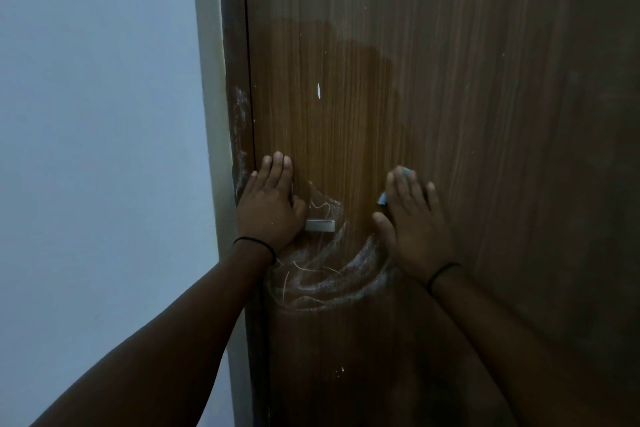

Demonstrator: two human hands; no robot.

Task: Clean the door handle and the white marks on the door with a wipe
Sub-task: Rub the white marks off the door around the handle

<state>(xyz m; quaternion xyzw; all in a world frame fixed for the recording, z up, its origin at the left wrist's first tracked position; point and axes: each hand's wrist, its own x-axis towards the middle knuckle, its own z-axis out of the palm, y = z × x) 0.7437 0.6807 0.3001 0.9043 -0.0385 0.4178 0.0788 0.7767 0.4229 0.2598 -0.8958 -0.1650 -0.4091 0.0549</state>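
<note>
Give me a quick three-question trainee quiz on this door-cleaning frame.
1. True or false: the right hand presses a light blue wipe flat against the brown wood-grain door.
2. Where do the curved white chalky marks lie? A) above the silver metal door handle B) below it
3. Which hand rests beside the handle, at the door's edge?

Key: 1 true; 2 B; 3 the left hand.

Pale blue wipe [401, 184] mostly hidden under flat right hand [414, 218]; only 2 small bits show, at fingertips and beside index finger. Silver metal door handle [320, 225] partly covered by left hand [270, 208]. Brown wooden door [450, 80] cut by top, right, bottom edges.
</note>
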